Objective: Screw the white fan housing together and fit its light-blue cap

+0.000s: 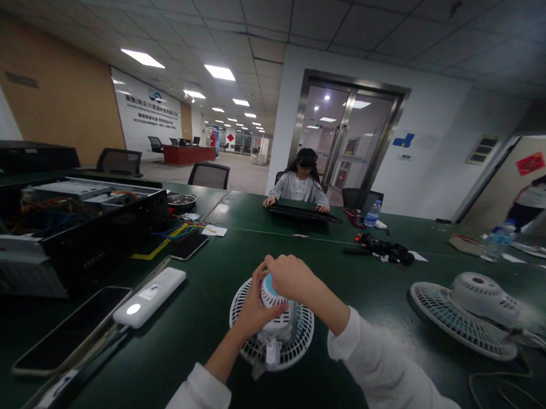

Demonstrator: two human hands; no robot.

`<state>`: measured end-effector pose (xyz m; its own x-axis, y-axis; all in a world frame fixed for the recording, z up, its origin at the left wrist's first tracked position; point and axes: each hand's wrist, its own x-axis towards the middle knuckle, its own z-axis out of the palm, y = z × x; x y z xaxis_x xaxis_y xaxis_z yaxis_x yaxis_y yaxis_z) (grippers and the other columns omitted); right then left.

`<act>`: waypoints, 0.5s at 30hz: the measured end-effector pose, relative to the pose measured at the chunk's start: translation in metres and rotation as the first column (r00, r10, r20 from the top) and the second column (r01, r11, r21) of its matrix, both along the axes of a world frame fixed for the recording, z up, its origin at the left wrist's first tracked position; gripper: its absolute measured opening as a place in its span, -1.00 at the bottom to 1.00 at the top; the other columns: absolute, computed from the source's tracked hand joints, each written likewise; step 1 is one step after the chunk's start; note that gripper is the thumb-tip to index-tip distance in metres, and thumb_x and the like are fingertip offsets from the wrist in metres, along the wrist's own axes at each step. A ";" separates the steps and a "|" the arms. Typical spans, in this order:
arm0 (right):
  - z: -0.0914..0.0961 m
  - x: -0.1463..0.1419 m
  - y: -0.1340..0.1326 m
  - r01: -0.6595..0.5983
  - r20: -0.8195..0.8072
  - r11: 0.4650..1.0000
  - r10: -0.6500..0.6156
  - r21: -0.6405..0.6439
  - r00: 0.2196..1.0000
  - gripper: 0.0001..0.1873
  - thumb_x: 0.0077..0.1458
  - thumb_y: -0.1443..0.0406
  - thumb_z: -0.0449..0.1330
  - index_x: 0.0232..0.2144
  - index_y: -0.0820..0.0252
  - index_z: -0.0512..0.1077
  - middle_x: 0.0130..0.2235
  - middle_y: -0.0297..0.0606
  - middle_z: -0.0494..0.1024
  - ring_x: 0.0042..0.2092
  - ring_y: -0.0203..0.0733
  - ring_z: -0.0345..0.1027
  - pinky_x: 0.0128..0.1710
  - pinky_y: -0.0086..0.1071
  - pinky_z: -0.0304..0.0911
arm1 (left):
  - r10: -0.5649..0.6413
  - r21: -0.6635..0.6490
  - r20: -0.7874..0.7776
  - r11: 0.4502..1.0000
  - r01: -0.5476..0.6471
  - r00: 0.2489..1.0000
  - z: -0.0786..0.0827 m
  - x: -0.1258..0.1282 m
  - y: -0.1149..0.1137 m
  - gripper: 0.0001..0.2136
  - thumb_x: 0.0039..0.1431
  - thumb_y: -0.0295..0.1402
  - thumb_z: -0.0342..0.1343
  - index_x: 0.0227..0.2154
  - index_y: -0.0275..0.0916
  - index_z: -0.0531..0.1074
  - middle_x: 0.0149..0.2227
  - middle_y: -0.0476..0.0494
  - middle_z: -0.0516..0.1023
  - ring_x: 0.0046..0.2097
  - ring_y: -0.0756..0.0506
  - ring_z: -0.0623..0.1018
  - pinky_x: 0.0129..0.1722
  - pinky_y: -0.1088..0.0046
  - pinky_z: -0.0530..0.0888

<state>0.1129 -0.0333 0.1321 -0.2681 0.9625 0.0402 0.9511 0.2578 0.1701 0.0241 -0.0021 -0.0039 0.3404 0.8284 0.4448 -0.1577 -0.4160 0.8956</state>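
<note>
A small white fan (270, 334) lies face down on the dark green table (342, 281) right in front of me, its round grille flat on the surface and its motor housing pointing up. My left hand (254, 310) is wrapped around the side of the housing. My right hand (292, 277) is curled over the housing's top, where a light blue cap shows between the fingers. A small white tag hangs from the fan's near side.
A second white fan (469, 312) lies face down at the right with a cable. At left stand an open black computer case (70, 224), two phones (72, 330) and a white power bank (150, 296). Across the table a person (299, 184) sits at a keyboard; bottles (372, 213) stand beyond.
</note>
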 end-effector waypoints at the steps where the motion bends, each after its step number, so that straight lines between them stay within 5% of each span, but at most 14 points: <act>1: -0.002 -0.001 0.002 0.041 -0.022 0.999 -0.041 -0.005 0.999 -0.72 0.05 0.43 0.02 -0.15 0.36 0.35 -0.25 0.04 0.52 -0.22 0.01 0.45 -0.34 -0.28 0.31 | -0.004 0.001 0.003 1.000 0.004 1.000 0.000 0.000 0.000 -0.14 -0.19 -0.24 0.29 0.15 -0.19 -0.08 0.04 -0.22 0.30 0.08 -0.24 0.34 0.08 0.20 0.25; 6: -0.010 0.004 0.005 0.176 -0.147 0.984 -0.178 -0.027 0.973 -0.71 0.10 0.40 -0.04 -0.16 0.42 0.35 -0.23 0.08 0.51 -0.23 -0.05 0.45 -0.37 -0.35 0.27 | 0.005 -0.014 0.000 1.000 -0.005 1.000 0.000 -0.001 0.000 -0.15 -0.18 -0.26 0.29 0.15 -0.18 -0.07 0.01 -0.20 0.31 0.01 -0.22 0.40 0.04 0.20 0.29; 12: 0.015 0.029 -0.011 0.006 -0.296 0.999 -0.019 -0.043 0.955 -0.75 0.09 0.25 0.09 -0.20 0.22 0.42 -0.32 -0.26 0.54 -0.29 -0.26 0.41 -0.35 -0.47 0.22 | -0.006 -0.017 -0.031 1.000 0.006 1.000 0.001 -0.002 -0.001 -0.19 -0.14 -0.30 0.25 0.15 -0.17 -0.09 0.02 -0.20 0.29 0.02 -0.22 0.39 0.06 0.15 0.28; 15: 0.029 0.029 -0.044 -0.058 -0.351 0.985 0.113 0.164 0.929 -0.74 0.13 0.31 0.04 -0.14 0.26 0.37 -0.24 -0.22 0.51 -0.25 -0.29 0.35 -0.25 -0.42 0.22 | 0.016 0.013 -0.024 1.000 -0.016 1.000 0.001 -0.002 0.000 -0.19 -0.15 -0.31 0.25 0.15 -0.18 -0.07 0.02 -0.20 0.31 0.05 -0.24 0.38 0.08 0.14 0.27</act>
